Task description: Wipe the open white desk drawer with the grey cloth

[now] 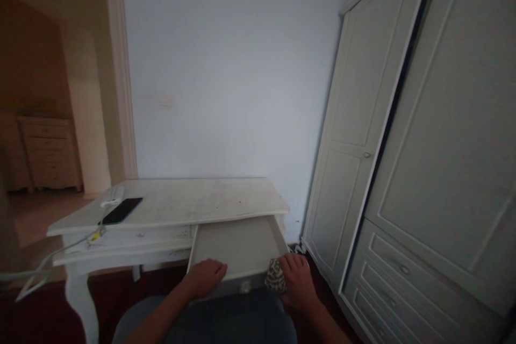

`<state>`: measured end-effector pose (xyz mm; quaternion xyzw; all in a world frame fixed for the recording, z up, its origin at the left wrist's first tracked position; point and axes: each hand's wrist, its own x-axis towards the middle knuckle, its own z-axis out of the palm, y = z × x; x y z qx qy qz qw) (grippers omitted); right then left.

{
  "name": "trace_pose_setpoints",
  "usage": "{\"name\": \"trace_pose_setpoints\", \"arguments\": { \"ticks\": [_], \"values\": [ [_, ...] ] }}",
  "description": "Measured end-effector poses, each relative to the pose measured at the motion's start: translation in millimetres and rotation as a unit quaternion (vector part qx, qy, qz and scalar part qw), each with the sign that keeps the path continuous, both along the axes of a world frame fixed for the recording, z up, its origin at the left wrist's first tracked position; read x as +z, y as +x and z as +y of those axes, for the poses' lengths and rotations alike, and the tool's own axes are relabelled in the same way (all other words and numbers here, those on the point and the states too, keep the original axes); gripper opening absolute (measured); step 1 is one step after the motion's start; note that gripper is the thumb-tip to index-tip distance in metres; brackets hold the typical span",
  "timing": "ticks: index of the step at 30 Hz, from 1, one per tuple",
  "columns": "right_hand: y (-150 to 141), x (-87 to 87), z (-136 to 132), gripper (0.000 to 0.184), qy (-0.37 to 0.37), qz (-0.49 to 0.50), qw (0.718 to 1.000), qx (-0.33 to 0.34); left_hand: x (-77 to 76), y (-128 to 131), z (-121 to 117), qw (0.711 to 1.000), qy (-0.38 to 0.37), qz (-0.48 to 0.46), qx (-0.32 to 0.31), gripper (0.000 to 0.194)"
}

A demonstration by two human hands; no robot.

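Note:
A white desk (181, 201) stands against the wall with its right drawer (237, 247) pulled out towards me. My left hand (205, 277) rests on the drawer's front edge, fingers curled over it. My right hand (297, 279) is at the drawer's right front corner, closed on a small patterned cloth (276, 276) that touches the drawer edge. The inside of the drawer looks bare.
A dark phone (122, 210) and a white charger with its cable (112, 197) lie on the desk's left end. A tall white wardrobe (403, 172) stands close on the right. A doorway on the left opens to a room with a dresser (48, 153).

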<state>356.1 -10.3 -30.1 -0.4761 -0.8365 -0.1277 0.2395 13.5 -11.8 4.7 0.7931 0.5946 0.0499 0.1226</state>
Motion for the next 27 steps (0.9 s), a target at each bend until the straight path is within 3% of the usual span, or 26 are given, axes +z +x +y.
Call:
{"name": "trace_pose_setpoints", "arguments": {
  "ticks": [4,9,13,16,19,22,27],
  "values": [
    [10.6,0.8,-4.3,0.055,0.029,0.021,0.998,-0.060,-0.2,-0.3,1.1,1.000,-0.002,-0.003,0.006,0.068],
    [-25.3,12.1,-13.7,0.059,-0.003,0.062,0.994,-0.090,-2.4,0.4,2.5,1.000,0.002,-0.014,0.006,0.063],
    [-86.7,23.0,-18.1,0.069,-0.067,0.042,0.997,-0.016,-12.6,-7.8,8.5,0.999,0.004,-0.050,-0.015,0.064],
    [-142.5,27.6,-17.4,0.079,-0.098,0.020,0.993,0.067,-30.2,-23.4,17.6,0.997,0.026,-0.050,-0.043,0.046],
    [-177.8,30.3,-11.0,0.091,-0.121,0.013,0.986,0.112,-47.2,-37.0,24.7,0.997,0.056,-0.056,-0.009,0.061],
    [-177.3,32.0,0.5,0.094,-0.146,-0.016,0.979,0.143,-49.0,-36.1,22.9,0.998,0.057,-0.037,0.005,0.065],
    [-125.9,38.0,19.8,0.088,-0.180,-0.044,0.974,0.130,-20.3,-9.9,5.7,0.999,0.037,-0.015,0.005,0.045]
  ]
}}
